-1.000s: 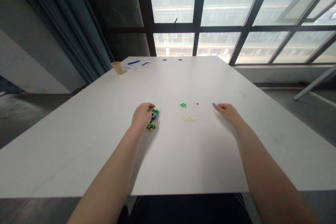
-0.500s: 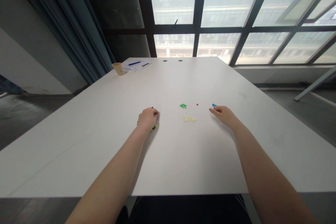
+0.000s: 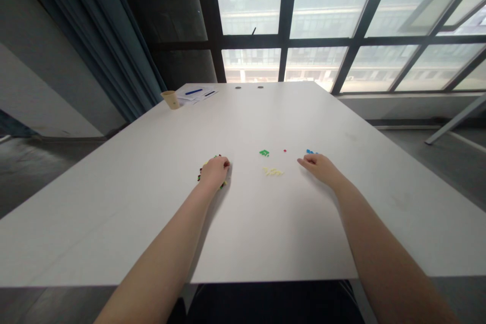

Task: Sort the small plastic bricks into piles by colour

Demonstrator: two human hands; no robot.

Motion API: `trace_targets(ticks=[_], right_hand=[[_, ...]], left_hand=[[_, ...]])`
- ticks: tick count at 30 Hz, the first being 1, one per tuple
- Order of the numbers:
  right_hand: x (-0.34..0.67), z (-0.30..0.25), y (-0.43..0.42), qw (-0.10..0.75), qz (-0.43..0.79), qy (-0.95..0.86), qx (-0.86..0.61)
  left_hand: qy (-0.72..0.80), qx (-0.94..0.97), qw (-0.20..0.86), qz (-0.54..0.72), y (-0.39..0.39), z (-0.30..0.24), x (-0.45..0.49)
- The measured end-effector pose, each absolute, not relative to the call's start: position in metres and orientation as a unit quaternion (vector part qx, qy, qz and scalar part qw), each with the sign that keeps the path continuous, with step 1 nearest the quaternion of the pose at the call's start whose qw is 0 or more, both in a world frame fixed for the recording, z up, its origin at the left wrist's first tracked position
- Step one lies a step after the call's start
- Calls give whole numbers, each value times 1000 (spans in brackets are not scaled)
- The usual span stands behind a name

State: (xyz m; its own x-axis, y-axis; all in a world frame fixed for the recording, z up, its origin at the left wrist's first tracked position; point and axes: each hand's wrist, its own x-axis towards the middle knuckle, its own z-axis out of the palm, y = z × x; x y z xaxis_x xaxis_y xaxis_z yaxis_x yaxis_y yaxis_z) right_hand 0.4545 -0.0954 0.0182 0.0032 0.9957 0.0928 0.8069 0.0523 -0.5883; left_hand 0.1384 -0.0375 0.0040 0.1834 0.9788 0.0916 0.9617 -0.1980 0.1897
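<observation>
While left hand (image 3: 213, 172) cups colored bricks (image 3: 199, 177) | right hand (image 3: 318, 167) rests palm-down

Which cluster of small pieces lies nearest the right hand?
The blue pieces, just beyond the right hand; the green cluster and pale yellow cluster sit farther from it.

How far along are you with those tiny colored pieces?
Looks done: green pieces, red pieces, blue pieces and pale yellow pieces sit in separate little groups on the white table. In hand: the left hand rests on a mixed heap. Left: that heap, its colors jumbled together.
</observation>
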Motion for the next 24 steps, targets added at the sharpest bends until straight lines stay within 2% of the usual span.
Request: trace_targets(ticks=[3, 6, 9, 12, 16, 19, 24], right_hand=[[454, 18, -95, 251, 186, -681, -662], [451, 19, -97, 253, 184, -687, -656], [444, 23, -100, 256, 185, -698, -643], [434, 27, -106, 263, 192, -708, -627], [421, 31, -112, 266, 209, -721, -605], [413, 31, -115, 260, 213, -733, -591], [407, 31, -117, 253, 217, -741, -583]], left_hand=[[622, 767, 71, 138, -37, 4, 139], [599, 756, 160, 211, -39, 5, 143], [561, 715, 313, 275, -44, 9, 151], [497, 615, 517, 328, -55, 14, 163], [389, 448, 732, 336, -75, 21, 182], [338, 381, 801, 314, -87, 23, 192], [331, 394, 814, 267, -93, 19, 195]])
